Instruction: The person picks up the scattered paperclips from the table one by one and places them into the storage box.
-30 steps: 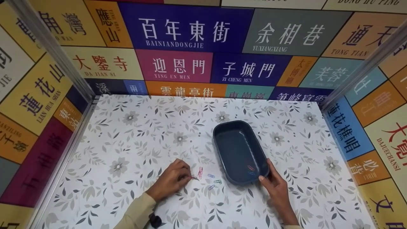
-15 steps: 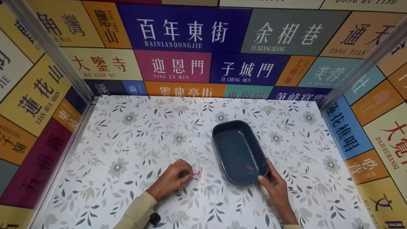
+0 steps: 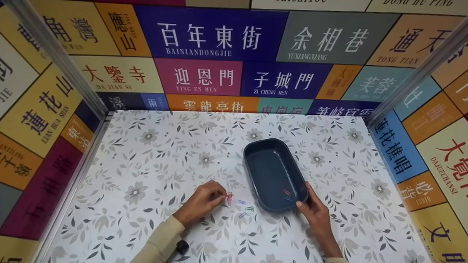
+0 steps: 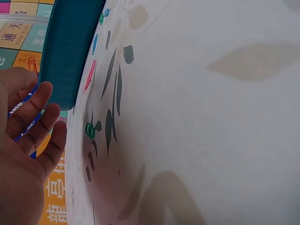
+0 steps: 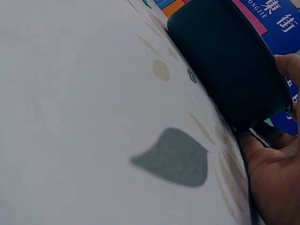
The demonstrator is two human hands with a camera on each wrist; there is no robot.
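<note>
My left hand [image 3: 201, 201] pinches a red paper clip [image 4: 33, 64] between thumb and index finger; its other fingers are spread in the left wrist view. Right by the fingertips, pink paper clips [image 3: 229, 199] lie on the table. Blue paper clips [image 3: 242, 202] and a green paper clip [image 3: 249, 209] lie between that hand and a dark blue rectangular dish [image 3: 268, 171]. My right hand [image 3: 317, 215] grips the dish's near right corner, thumb on the rim, other fingers against the outer wall. Inside that corner are a red paper clip [image 3: 287, 192] and a blue paper clip [image 3: 288, 199].
The white tabletop [image 3: 175, 146] has a leaf and flower print, easily confused with small objects. Panels [image 3: 208, 33] with large characters enclose its back and sides, with metal posts [image 3: 78, 62] at the corners. A green paper clip [image 4: 90, 130] lies under my left hand.
My left hand has shifted slightly right and away from me, its thumb and index finger coming together at the pink clips. The right hand and the dish have stayed put.
</note>
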